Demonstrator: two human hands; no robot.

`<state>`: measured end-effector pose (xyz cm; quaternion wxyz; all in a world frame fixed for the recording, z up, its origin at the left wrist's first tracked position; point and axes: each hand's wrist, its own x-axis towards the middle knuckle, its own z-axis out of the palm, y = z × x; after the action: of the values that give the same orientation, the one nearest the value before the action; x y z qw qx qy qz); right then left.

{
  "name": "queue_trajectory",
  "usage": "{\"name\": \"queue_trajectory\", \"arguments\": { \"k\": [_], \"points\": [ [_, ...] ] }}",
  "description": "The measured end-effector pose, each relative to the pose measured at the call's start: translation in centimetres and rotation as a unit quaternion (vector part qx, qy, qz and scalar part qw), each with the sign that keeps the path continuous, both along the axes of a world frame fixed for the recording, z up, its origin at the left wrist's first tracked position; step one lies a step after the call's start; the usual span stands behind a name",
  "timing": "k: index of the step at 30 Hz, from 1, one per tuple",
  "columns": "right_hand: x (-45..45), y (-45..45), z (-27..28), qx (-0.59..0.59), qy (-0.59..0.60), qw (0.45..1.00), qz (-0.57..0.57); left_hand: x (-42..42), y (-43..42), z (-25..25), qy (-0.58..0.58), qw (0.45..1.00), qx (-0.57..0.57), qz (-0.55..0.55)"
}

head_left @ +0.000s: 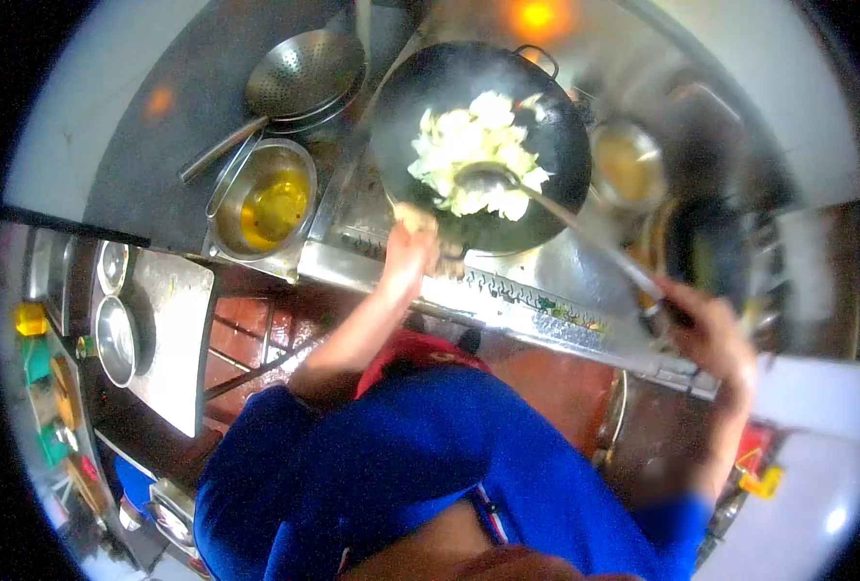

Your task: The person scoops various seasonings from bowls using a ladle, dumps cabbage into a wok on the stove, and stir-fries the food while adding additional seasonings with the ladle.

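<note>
A large dark wok (561,198) stands on the stove, holding a heap of pale, chopped leafy vegetable, perhaps cabbage (474,136). Faint steam rises from it. My left hand (411,250) is closed at the wok's near edge, where a handle would be. Something tan, perhaps a folded cloth, shows beside those fingers but is blurred. On the other side, my right hand (706,329) is wrapped round the long handle of a ladle (486,177). The ladle's bowl rests among the vegetable pieces, and its shaft crosses the wok's right rim.
Left of the wok sit a metal bowl of yellow oil (275,208) and a perforated strainer (304,73). A small metal pot (628,165) and a dark pan (706,252) are at the right. A side table (180,334) carries metal bowls. The stove's front ledge (507,300) runs before me.
</note>
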<state>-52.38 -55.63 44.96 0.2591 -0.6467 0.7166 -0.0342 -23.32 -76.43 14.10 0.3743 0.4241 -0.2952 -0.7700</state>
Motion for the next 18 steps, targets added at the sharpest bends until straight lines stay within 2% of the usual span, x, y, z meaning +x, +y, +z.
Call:
{"name": "queue_trajectory", "arguments": {
  "k": [1, 3, 5, 6, 7, 8, 9, 11, 12, 13, 14, 15, 17, 18],
  "points": [
    [0.3, -1.2, -0.7, 0.028, 0.019, 0.999, -0.01, -0.6, -1.7, -2.5, -0.023, 1.0, -0.014, 0.003],
    [1.2, -4.3, -4.1, 0.08, 0.063, 0.994, -0.028, -1.9, -3.4, -2.6, -0.009, 1.0, -0.027, -0.004],
    [-0.5, -6.0, -10.4, -0.024, 0.117, 0.993, -0.001, -2.3, -2.8, -3.1, 0.003, 0.999, -0.034, -0.018],
    [0.0, -6.4, -12.3, -0.058, 0.14, 0.988, -0.026, -1.8, -2.2, -3.7, 0.008, 0.999, -0.038, -0.03],
    [0.9, -6.7, -13.3, -0.09, 0.162, 0.981, -0.052, -1.4, -1.1, -3.6, 0.011, 0.998, -0.04, -0.044],
    [1.7, -6.0, -13.0, -0.094, 0.157, 0.981, -0.07, -1.1, 0.5, -3.5, 0.007, 0.999, 0.02, -0.032],
    [1.5, -4.4, -12.9, -0.098, 0.136, 0.983, -0.078, -0.8, 2.4, -2.1, -0.04, 0.997, -0.064, 0.031],
    [1.1, -0.4, -13.3, -0.106, 0.092, 0.985, -0.1, -0.9, 3.5, -1.3, 0.003, 0.997, -0.034, 0.072],
    [0.7, 1.6, -13.9, -0.119, 0.043, 0.987, -0.095, -0.5, 2.8, -3.0, -0.016, 0.997, -0.062, 0.046],
    [0.0, 3.8, -14.9, -0.133, -0.004, 0.987, -0.093, -0.8, 1.8, -2.7, -0.033, 0.995, -0.09, 0.017],
    [-0.4, 5.8, -15.8, -0.144, -0.049, 0.984, -0.096, -1.6, 1.0, -2.3, 0.073, 0.996, -0.042, 0.007],
    [-0.7, 7.3, -16.9, -0.108, -0.108, 0.979, -0.138, -2.8, 0.6, 1.6, 0.071, 0.997, -0.028, 0.001],
    [-1.0, 8.0, -18.1, -0.06, -0.22, 0.948, -0.222, -4.2, -4.2, -8.3, 0.032, 0.998, -0.04, 0.021],
    [-0.9, 7.9, -18.0, -0.046, -0.272, 0.922, -0.272, -4.8, -4.5, -6.8, 0.021, 1.0, -0.014, 0.014]
  ]
}}
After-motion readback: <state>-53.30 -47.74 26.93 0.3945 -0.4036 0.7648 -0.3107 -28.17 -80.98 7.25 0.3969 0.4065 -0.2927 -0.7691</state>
